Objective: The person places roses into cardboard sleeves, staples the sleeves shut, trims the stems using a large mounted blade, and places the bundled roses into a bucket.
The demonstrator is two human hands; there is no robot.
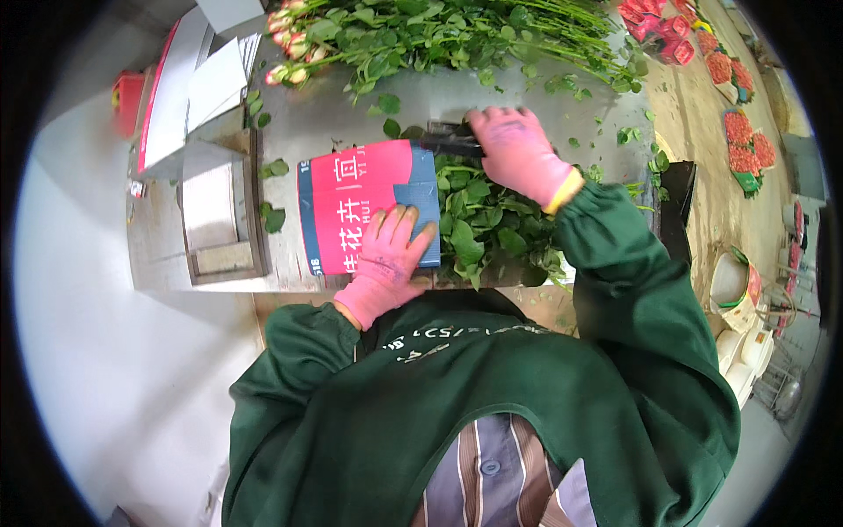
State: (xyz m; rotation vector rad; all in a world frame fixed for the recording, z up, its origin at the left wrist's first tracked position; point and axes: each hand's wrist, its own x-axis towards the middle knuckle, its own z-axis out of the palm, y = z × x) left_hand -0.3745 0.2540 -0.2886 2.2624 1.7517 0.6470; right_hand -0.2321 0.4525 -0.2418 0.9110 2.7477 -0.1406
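Observation:
A red and blue printed cardboard flower wrap [329,197] lies around a bunch of leafy stems [487,224] at the near edge of the metal-topped table. My left hand [388,260], in a pink glove, presses down on the wrap with its fingers spread. In my right hand [517,151], also gloved in pink, is a black stapler [451,144]. Its front end reaches the wrap's far right corner. Any flower heads of this bunch are hidden under the cardboard.
Cut roses [299,49] with long leafy stems lie across the table's far side. White sheets [217,82] and a metal frame [224,253] stand at the left. Loose leaves [273,217] dot the tabletop [296,118]. Wrapped bouquets [747,148] sit on the floor at right.

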